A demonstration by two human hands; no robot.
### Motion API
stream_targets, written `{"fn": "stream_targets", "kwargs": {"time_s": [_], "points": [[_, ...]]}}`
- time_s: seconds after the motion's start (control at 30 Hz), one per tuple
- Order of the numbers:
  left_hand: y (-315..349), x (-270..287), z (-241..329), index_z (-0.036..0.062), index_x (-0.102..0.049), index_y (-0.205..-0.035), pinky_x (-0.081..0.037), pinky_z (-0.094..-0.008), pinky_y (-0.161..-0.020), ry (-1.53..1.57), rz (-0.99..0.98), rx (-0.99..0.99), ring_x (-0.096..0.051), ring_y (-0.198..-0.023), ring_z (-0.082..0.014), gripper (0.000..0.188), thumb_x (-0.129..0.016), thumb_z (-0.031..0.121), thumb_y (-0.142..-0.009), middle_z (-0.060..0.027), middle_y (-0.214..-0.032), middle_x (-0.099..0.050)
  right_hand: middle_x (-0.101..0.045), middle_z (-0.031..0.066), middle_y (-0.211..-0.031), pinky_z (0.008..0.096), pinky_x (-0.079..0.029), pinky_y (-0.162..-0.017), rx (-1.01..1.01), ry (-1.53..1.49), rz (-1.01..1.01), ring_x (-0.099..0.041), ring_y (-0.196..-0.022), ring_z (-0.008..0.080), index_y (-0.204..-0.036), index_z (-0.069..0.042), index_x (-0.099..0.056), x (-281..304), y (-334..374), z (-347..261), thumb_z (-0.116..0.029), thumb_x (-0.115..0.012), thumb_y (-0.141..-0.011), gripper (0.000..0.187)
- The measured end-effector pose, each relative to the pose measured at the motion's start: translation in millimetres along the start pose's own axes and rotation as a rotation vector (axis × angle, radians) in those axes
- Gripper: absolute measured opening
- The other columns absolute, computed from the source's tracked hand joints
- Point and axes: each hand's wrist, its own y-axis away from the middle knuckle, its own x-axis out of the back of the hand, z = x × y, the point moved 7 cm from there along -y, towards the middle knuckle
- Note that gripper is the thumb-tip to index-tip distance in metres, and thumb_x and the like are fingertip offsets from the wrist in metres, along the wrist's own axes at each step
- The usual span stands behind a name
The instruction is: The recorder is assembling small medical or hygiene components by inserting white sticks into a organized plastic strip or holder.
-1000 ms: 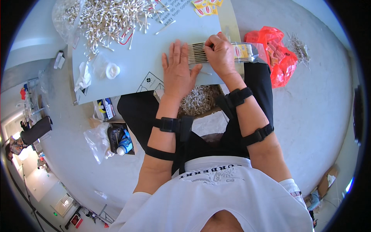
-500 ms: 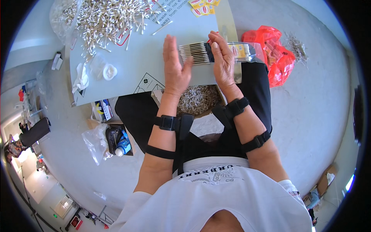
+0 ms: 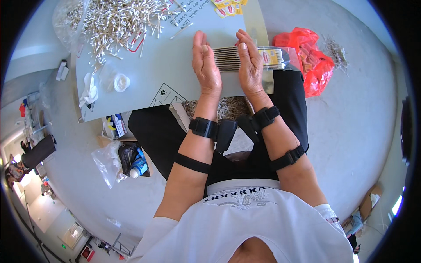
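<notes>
A flat row of cotton swabs [image 3: 226, 59] lies on the table between my two hands, with dark gaps between the sticks. My left hand [image 3: 206, 68] stands on edge at the row's left end, fingers straight, palm against the swab tips. Across the right part of the row is my right hand [image 3: 250, 65], also on edge with fingers stretched out and the thumb alongside. Beyond it, a clear plastic bag [image 3: 290, 59] contains swab ends and a yellow card [image 3: 268, 56]. My right hand hides where the row meets the bag's mouth.
A large heap of loose swabs [image 3: 120, 24] covers the table's far left. Yellow cards [image 3: 229, 8] lie at the far edge, a small round white container [image 3: 121, 82] at left. A box of swabs [image 3: 226, 107] sits below the table edge; a red bag [image 3: 320, 79] stands right.
My left hand has moved right against the swab ends, its thumb now nearer its fingers. The gap between my hands has narrowed. My right hand has shifted slightly left and away from me.
</notes>
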Motion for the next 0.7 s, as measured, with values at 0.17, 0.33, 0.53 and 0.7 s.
{"fn": "stream_targets", "kwargs": {"time_s": [0.17, 0.33, 0.53, 0.7], "points": [[-4, -1, -3, -0.0036, -0.035, -0.145, -0.023, -0.0414, -0.117, -0.009, -0.037, -0.015, -0.033, -0.140, -0.0294, 0.053, -0.045, 0.028, -0.103, -0.0202, -0.149, -0.037, -0.054, 0.0199, -0.135, 0.0336, -0.040, -0.104, -0.015, 0.124, -0.019, -0.051, -0.126, 0.0291, -0.122, 0.005, -0.058, 3, -4, -10, -0.017, -0.051, -0.101, 0.031], [1, -1, 11, -0.0001, -0.035, -0.145, -0.024, -0.0409, -0.116, -0.307, -0.156, -0.133, -0.032, -0.141, -0.0304, 0.051, -0.045, 0.025, -0.102, -0.0193, -0.152, -0.034, -0.053, 0.0189, -0.136, 0.0347, -0.041, -0.103, -0.015, 0.264, -0.157, -0.052, -0.125, 0.0303, -0.123, 0.001, -0.059, 18, -15, -13, -0.012, -0.059, -0.094, 0.032], [27, -16, 21, 0.0070, -0.034, -0.148, -0.017, -0.0502, -0.118, -1.419, -0.598, -0.387, -0.025, -0.145, -0.0323, 0.070, -0.054, 0.046, -0.094, -0.0149, -0.156, -0.030, -0.048, 0.0107, -0.143, 0.0446, -0.036, -0.111, 0.326, 0.827, -0.630, -0.044, -0.133, 0.0308, -0.132, -0.009, -0.054, 27, -14, -46, -0.015, -0.070, -0.081, 0.054], [32, -14, 12, 0.0080, -0.033, -0.150, -0.014, -0.0519, -0.118, -1.454, -0.606, -0.376, -0.023, -0.146, -0.0280, 0.079, -0.054, 0.055, -0.090, -0.0140, -0.157, -0.028, -0.045, 0.0035, -0.147, 0.0457, -0.023, -0.118, 0.474, 1.059, -0.685, -0.041, -0.136, 0.0238, -0.137, -0.015, -0.052, 16, -2, -27, -0.028, -0.068, -0.083, 0.058]]}}
